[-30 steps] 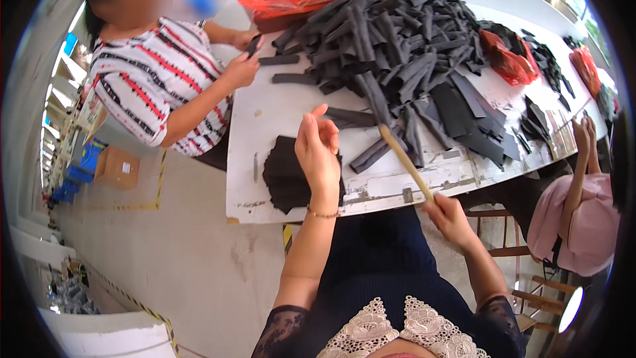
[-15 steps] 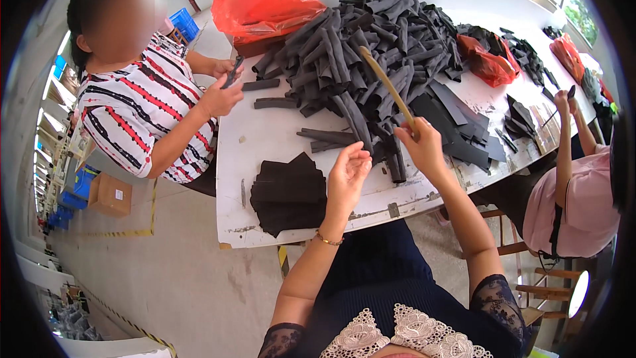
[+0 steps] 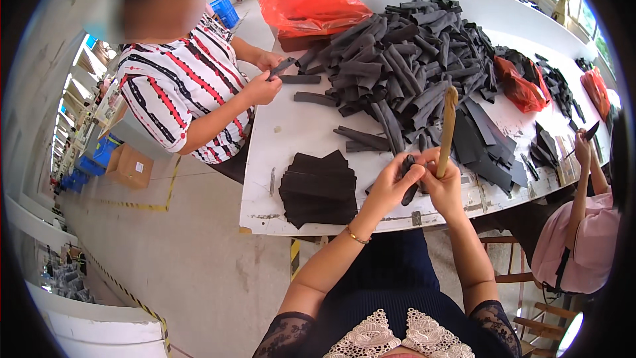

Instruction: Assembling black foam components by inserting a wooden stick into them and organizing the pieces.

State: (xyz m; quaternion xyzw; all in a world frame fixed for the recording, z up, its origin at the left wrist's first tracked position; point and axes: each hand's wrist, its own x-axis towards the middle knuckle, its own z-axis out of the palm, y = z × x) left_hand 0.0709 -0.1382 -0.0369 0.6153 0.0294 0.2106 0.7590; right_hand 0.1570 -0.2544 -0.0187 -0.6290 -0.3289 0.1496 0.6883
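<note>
In front of me, at the table's near edge, my left hand [image 3: 391,185] is closed around a small black rolled piece of cloth-like material [image 3: 410,192]. My right hand [image 3: 442,184] grips a yellowish wooden stick [image 3: 448,129] near its lower end, and its fingertips meet the black piece. The stick points up and away over a big pile of dark rolled tubes [image 3: 404,59]. Left of my hands lies a fanned stack of flat black pieces [image 3: 318,189]. The fingers hide part of the black piece.
A co-worker in a striped shirt [image 3: 192,86] handles a dark tube at the left. Another person in pink [image 3: 576,245] sits at the right. Red plastic bags [image 3: 311,3] and loose flat dark sheets [image 3: 487,149] lie on the white table [image 3: 271,159].
My left hand, open beside the pile before, has come to my right hand and closed on a black piece. The stick now stands steeper. The whole view has shifted.
</note>
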